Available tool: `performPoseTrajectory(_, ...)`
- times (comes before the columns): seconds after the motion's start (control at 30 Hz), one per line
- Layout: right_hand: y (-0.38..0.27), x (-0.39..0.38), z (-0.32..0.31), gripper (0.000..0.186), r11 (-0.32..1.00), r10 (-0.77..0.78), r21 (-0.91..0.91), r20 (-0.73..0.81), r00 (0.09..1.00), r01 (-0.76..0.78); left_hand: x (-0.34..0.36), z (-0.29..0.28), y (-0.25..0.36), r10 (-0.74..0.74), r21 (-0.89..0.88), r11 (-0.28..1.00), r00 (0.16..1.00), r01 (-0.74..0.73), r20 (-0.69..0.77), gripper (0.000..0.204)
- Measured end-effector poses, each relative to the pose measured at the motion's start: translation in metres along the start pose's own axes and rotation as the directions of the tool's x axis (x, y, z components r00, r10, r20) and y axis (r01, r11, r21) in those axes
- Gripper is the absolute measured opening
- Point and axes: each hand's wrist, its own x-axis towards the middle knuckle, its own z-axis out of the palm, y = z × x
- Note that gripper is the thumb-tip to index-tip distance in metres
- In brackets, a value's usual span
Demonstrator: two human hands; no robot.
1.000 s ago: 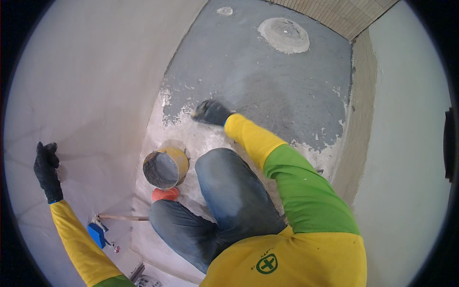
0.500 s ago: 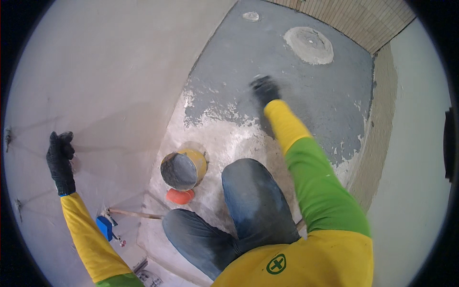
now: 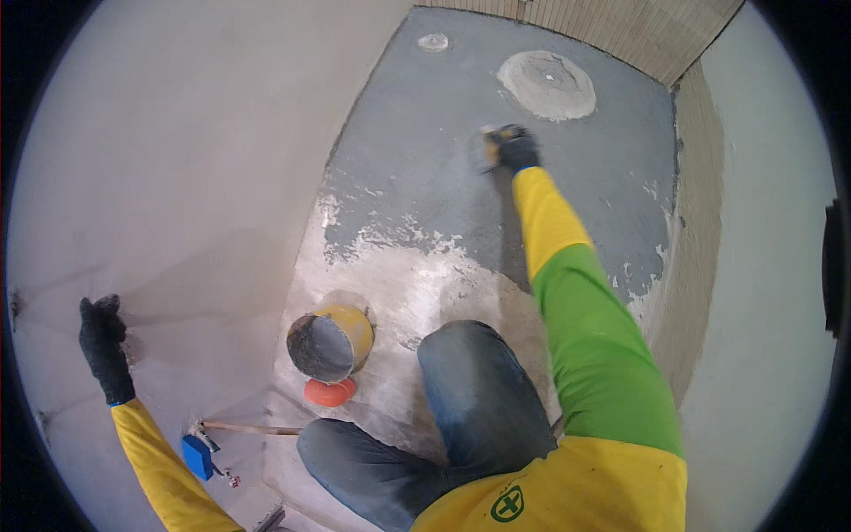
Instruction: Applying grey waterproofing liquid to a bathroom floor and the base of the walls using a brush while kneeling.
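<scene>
My right hand (image 3: 516, 147), in a dark work glove, grips a flat-bladed trowel (image 3: 485, 152) with a yellowish handle. The blade is blurred and lies at the wet-looking grey coating (image 3: 425, 133) on the far part of the floor. Off to the left, my left hand (image 3: 105, 344), also gloved, rests by the pale wall (image 3: 204, 133) with its fingers loosely bent and nothing seen in them. A yellow bucket (image 3: 356, 335), tilted toward the left, has grey material inside. Against its near side sits an orange-red rounded object (image 3: 330, 392).
Uncoated pale floor (image 3: 399, 301) lies around my knees. Farther off are a large round pale patch (image 3: 548, 84) and a smaller one (image 3: 433, 42). Pipe fittings with a blue piece (image 3: 197, 457) and a wooden stick (image 3: 253, 428) are at lower left. Narrow tiles (image 3: 620, 35) line the far wall.
My right hand has shifted slightly right over the grey coating, and more of the trowel shows. My left hand appears lower in the picture; the view itself has shifted a little.
</scene>
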Motion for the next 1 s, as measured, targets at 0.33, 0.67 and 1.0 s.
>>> performPoseTrajectory(0.33,0.087,-0.054,-0.084,0.037,0.924,0.245,-0.218,-0.291,0.925,-0.313,-0.013,-0.032,0.002,0.002,-0.039,0.999,1.0,-0.002,0.005,0.043)
performPoseTrajectory(0.67,-0.081,-0.044,-0.018,0.039,0.902,-0.429,0.149,0.238,0.871,0.404,-0.015,-0.023,0.004,-0.009,-0.022,1.0,1.0,0.009,-0.019,0.047)
performPoseTrajectory(1.0,0.2,-0.208,-0.201,0.042,0.9,0.265,-0.308,-0.174,0.948,-0.308,-0.009,-0.027,-0.005,-0.049,-0.103,0.994,0.996,0.04,-0.08,0.047)
